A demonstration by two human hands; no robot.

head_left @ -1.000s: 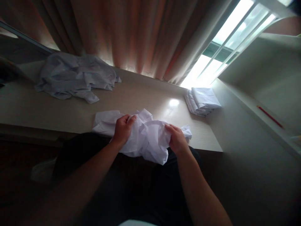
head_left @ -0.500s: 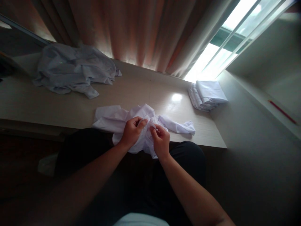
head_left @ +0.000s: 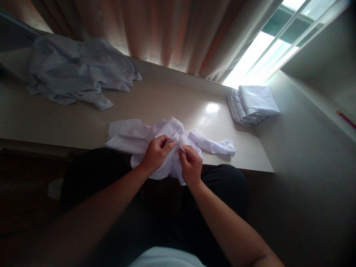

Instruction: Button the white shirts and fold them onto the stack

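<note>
Pale desk (head_left: 164,98) stands beside curtain (head_left: 167,33), left hand (head_left: 156,152) and right hand (head_left: 191,164) pinching white cloth (head_left: 169,128).

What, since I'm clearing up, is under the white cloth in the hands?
The pale tabletop supports both ends of the white cloth; its lower middle hangs past the front edge. Anything else beneath is covered and cannot be seen.

We get light from 1 window (head_left: 260,55), blown white at upper right, and 1 glare spot (head_left: 213,108) on the desk (head_left: 167,92); the floor (head_left: 25,193) sinks into shadow, edges stretched and soft.
</note>
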